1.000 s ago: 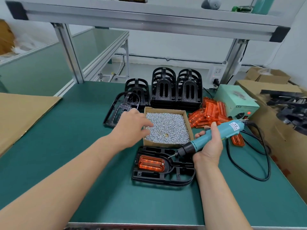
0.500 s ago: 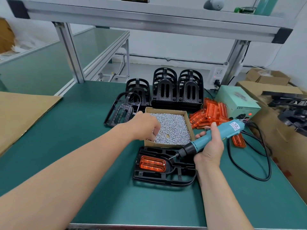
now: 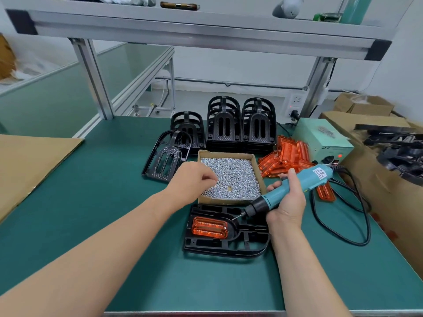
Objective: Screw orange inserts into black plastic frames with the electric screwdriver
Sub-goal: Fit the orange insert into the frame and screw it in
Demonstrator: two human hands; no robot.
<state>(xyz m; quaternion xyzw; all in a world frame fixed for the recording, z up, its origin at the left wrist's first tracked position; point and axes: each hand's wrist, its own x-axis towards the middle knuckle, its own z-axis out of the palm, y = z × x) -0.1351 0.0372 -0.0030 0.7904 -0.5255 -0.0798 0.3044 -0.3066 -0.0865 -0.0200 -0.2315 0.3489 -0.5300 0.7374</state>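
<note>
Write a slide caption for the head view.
Left hand at the screw box; right hand holds the screwdriver over the frame.

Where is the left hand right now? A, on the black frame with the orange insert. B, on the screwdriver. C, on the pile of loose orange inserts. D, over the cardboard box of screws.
D: the left hand reaches over the near left corner of the box of screws, fingers curled; the right hand holds the screwdriver.

1. Bright, even light from overhead; shadows soft and short under the black frame point(image 3: 249, 233).
2. Mild glare on the orange insert point(image 3: 209, 227).
3. Wide-angle bending at the picture's edges; centre sharp, corners slightly soft.
</note>
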